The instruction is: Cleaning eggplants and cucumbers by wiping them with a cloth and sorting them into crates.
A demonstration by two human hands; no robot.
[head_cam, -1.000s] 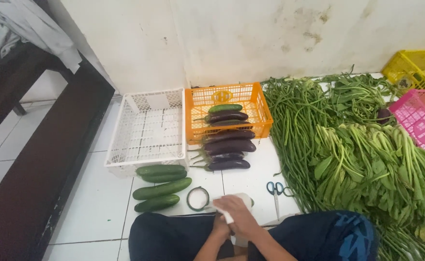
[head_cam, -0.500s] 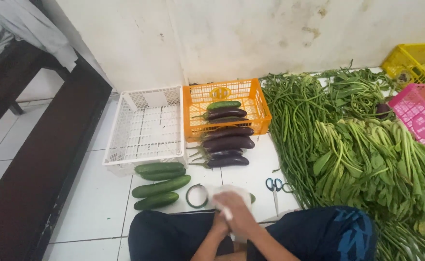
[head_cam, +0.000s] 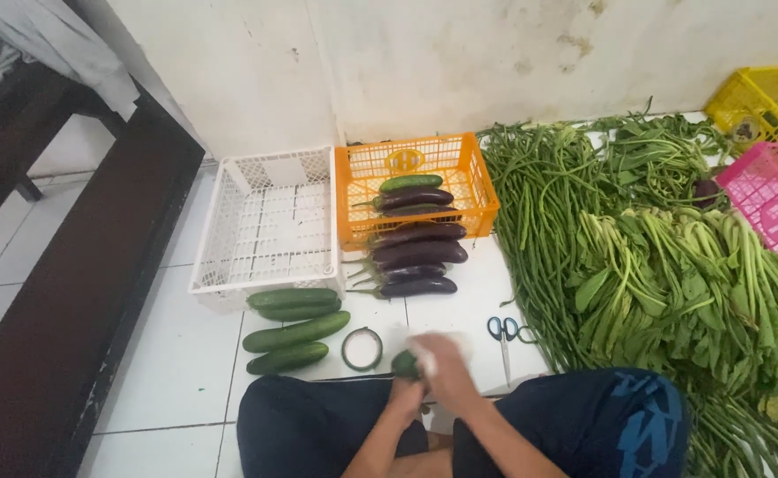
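step: cucumber (head_cam: 404, 364) being wrapped in lap, just above knees | left hand (head_cam: 404, 396) clasped under it | right hand (head_cam: 442, 361) blurred, finger state cannot be told | advice: cucumber to be held steady, wrap kept taut

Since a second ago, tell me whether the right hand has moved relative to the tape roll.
Cannot tell for sure: the right hand is blurred and stays just right of the tape roll, beside the left hand, with any shift too small to judge.
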